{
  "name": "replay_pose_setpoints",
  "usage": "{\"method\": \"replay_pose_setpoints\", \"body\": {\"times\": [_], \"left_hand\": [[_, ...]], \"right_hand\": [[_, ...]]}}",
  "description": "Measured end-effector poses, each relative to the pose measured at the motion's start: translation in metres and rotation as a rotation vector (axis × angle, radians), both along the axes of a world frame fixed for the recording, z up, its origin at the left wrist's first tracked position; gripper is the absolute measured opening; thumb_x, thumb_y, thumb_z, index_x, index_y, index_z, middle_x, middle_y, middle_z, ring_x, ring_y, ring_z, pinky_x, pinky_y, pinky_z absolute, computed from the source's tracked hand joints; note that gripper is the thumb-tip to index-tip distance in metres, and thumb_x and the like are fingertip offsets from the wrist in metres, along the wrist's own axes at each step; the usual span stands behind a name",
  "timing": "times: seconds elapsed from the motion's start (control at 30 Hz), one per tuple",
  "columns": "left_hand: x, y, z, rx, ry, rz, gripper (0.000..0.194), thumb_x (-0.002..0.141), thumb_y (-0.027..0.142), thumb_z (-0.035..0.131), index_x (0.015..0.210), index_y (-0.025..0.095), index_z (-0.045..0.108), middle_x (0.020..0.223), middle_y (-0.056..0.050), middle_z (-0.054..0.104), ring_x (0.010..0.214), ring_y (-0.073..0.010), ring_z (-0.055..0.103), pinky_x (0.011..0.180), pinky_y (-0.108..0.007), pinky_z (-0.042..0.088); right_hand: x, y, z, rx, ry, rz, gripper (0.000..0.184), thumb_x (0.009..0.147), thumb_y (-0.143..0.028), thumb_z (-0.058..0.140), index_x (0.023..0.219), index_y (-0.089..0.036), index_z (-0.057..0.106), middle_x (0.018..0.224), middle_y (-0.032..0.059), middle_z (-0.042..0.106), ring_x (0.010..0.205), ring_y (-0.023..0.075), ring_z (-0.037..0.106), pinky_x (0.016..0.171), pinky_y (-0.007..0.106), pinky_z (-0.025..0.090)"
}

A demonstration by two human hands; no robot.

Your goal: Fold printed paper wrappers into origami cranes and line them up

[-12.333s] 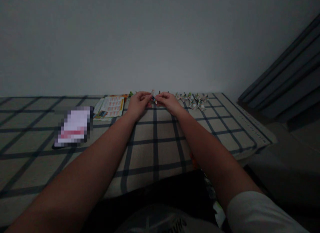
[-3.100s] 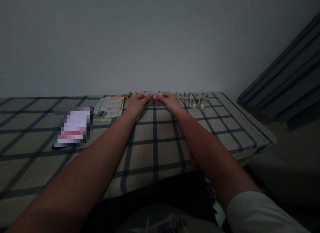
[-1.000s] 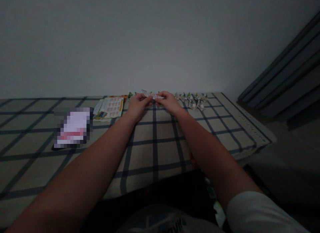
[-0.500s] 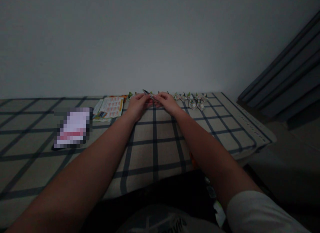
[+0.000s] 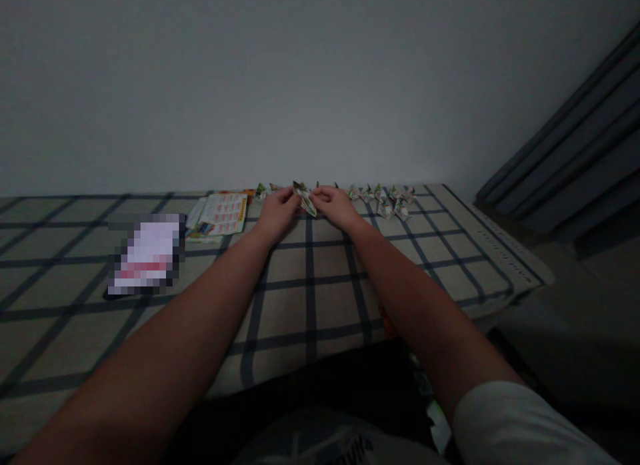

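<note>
Both arms reach far out over a checked cloth [image 5: 310, 285] in dim light. My left hand [image 5: 278, 210] and my right hand [image 5: 334, 204] meet near the wall, and both pinch a small folded piece of printed paper [image 5: 304, 198] between their fingertips. The piece is tilted, one point up and one down. A row of several small folded paper figures [image 5: 390, 200] stands on the cloth just right of my right hand, and a few more [image 5: 263, 190] lie behind my left hand.
A printed leaflet [image 5: 221, 214] lies left of my left hand. A blurred-out flat object [image 5: 147, 253] rests further left. A plain wall runs behind, and dark slats [image 5: 575, 152] lean at the right. The cloth's edge drops off at the right.
The paper between my fingers was a long flat strip a second ago. It is now folded into a shorter, tilted piece. My hands stayed in the same place.
</note>
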State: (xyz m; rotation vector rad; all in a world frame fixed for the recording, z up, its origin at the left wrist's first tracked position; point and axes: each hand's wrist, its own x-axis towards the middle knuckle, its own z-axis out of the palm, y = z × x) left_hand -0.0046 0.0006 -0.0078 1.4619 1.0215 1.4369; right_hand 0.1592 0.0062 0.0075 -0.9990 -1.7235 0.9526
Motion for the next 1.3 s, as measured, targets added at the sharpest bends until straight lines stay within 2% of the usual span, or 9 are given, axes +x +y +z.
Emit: {"method": "replay_pose_setpoints", "body": {"times": [0.1,0.2,0.4,0.53,0.73,0.9,1.1,1.3], "left_hand": [[-0.004,0.002,-0.004,0.108,0.209,0.028,0.027,0.076,0.034,0.07,0.097,0.017,0.076,0.097,-0.006,0.076,0.095,-0.0233,0.066,0.091,-0.035,0.052],[-0.004,-0.002,-0.001,0.146,0.259,0.045,0.026,0.078,0.035,0.07,0.096,0.017,0.077,0.092,-0.004,0.076,0.092,-0.0223,0.065,0.088,-0.033,0.05],[-0.003,-0.01,0.006,0.065,0.372,0.11,0.019,0.081,0.033,0.066,0.075,0.018,0.074,0.068,-0.002,0.068,0.07,-0.0189,0.059,0.069,-0.029,0.044],[-0.003,-0.009,0.006,0.11,0.447,0.142,0.02,0.083,0.03,0.061,0.068,0.019,0.069,0.061,-0.001,0.062,0.065,-0.0176,0.054,0.067,-0.029,0.042],[0.0,-0.015,0.012,0.198,0.505,0.092,0.021,0.086,0.027,0.056,0.078,0.017,0.072,0.075,-0.002,0.069,0.076,-0.0194,0.058,0.079,-0.03,0.045],[0.001,-0.012,0.01,0.205,0.501,0.097,0.022,0.087,0.027,0.054,0.09,0.016,0.073,0.089,-0.005,0.072,0.087,-0.0221,0.061,0.089,-0.033,0.046],[0.002,-0.008,0.007,0.198,0.46,0.083,0.02,0.089,0.027,0.051,0.085,0.019,0.069,0.085,-0.006,0.067,0.087,-0.0228,0.059,0.091,-0.034,0.046],[0.001,-0.007,0.007,0.192,0.478,0.073,0.022,0.089,0.025,0.049,0.089,0.019,0.07,0.09,-0.006,0.07,0.09,-0.0238,0.061,0.092,-0.035,0.047]], "right_hand": [[0.0,0.0,-0.002,0.014,-0.02,0.022,0.015,0.083,-0.026,0.065,0.092,-0.018,0.058,0.069,-0.0036,0.06,0.063,0.0116,0.057,0.062,0.023,0.044],[0.001,-0.002,0.0,0.047,-0.055,-0.011,0.013,0.083,-0.025,0.064,0.091,-0.018,0.058,0.072,-0.0021,0.062,0.066,0.0127,0.058,0.063,0.023,0.044],[0.002,-0.004,0.001,0.065,-0.11,-0.066,0.008,0.08,-0.021,0.062,0.086,-0.019,0.057,0.066,-0.0045,0.058,0.062,0.012,0.055,0.061,0.023,0.042],[0.0,-0.002,-0.002,0.042,-0.072,-0.06,0.006,0.08,-0.022,0.06,0.084,-0.019,0.056,0.068,-0.0038,0.059,0.062,0.0116,0.055,0.062,0.023,0.043],[0.002,0.0,-0.001,0.11,-0.125,-0.043,0.008,0.081,-0.024,0.06,0.077,-0.017,0.061,0.073,-0.0007,0.063,0.069,0.0132,0.058,0.07,0.026,0.044],[0.001,0.0,0.001,0.101,-0.147,-0.089,0.009,0.08,-0.023,0.064,0.076,-0.017,0.06,0.073,-0.0003,0.063,0.069,0.0138,0.057,0.07,0.026,0.044],[-0.001,0.003,-0.001,0.052,-0.107,-0.068,0.011,0.083,-0.022,0.061,0.073,-0.018,0.058,0.069,-0.0017,0.061,0.064,0.0127,0.057,0.065,0.025,0.044],[-0.002,0.002,0.002,-0.013,-0.078,-0.061,0.013,0.084,-0.017,0.06,0.071,-0.018,0.057,0.065,-0.0019,0.06,0.061,0.0119,0.058,0.062,0.024,0.045]]}}
